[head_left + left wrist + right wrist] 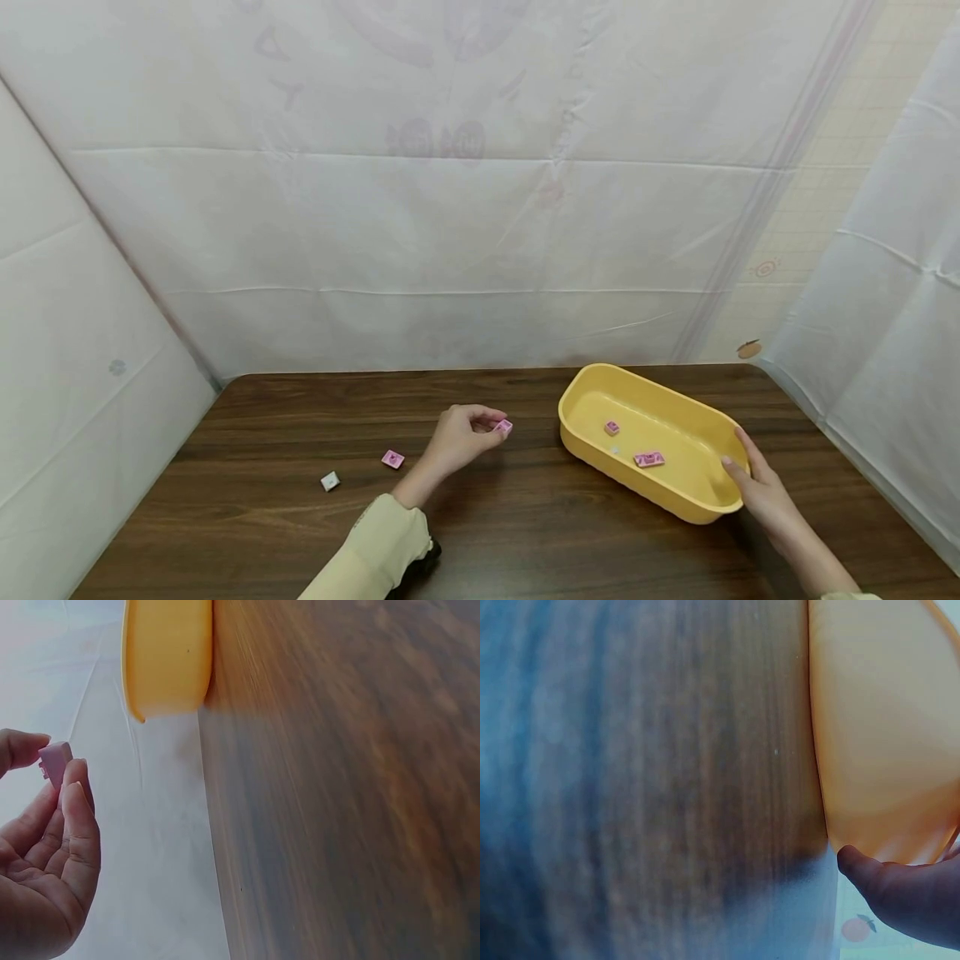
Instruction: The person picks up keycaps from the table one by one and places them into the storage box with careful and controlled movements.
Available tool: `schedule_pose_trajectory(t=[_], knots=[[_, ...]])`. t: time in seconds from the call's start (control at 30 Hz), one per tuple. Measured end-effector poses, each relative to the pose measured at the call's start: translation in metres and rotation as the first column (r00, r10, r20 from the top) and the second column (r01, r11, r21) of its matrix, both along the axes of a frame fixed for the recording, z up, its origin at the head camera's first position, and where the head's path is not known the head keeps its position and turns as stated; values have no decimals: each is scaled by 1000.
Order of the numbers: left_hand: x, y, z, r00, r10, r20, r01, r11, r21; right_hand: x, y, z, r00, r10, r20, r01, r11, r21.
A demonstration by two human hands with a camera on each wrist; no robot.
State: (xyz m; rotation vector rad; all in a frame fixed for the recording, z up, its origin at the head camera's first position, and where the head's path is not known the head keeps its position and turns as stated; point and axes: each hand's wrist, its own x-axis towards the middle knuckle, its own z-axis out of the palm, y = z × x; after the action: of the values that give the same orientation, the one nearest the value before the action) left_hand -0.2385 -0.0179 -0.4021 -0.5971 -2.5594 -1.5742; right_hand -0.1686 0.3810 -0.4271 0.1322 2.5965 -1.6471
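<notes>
The left grip (463, 437), a bare hand, pinches a small pink plastic piece (504, 427) between thumb and fingertips; the left wrist view shows the held piece raised clear of the surface (285, 417), with the white cloth (450, 250) beyond it. To the right of this grip lies a yellow bin (660, 404), a long tub with rounded corners, near the held piece but apart from it.

The right grip (763, 492) holds the bin by its right-hand end, the thumb over the rim and the other fingers along the outside of the wall. Within the bin, to the left of the right grip, lie a long pink piece (648, 459) and, farther left, a square pink piece (612, 427), with a tiny whitish piece (615, 450) close beside the latter.

To the left of the left grip, and a little nearer the person, a loose pink piece (393, 459) lies on the dark wood-grained surface; farther left again is a white piece (330, 482). Behind the left grip, at the forearm, are a pale yellow sleeve (375, 537) and a black object (426, 560) against the wrist. The cloth hangs beyond both grips, bearing faint printed figures.
</notes>
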Motion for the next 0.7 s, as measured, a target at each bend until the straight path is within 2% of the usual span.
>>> schedule_pose_trajectory(t=[0.23,0.7], knots=[[-3,13,1,1000,-21,-10,21,1000,20,0,0,0,1000,5,-4,-5,1000,-4],[-8,34,1,999,-44,25,44,999,1,0,-1,-1,1000,-1,-16,1,1000,1]])
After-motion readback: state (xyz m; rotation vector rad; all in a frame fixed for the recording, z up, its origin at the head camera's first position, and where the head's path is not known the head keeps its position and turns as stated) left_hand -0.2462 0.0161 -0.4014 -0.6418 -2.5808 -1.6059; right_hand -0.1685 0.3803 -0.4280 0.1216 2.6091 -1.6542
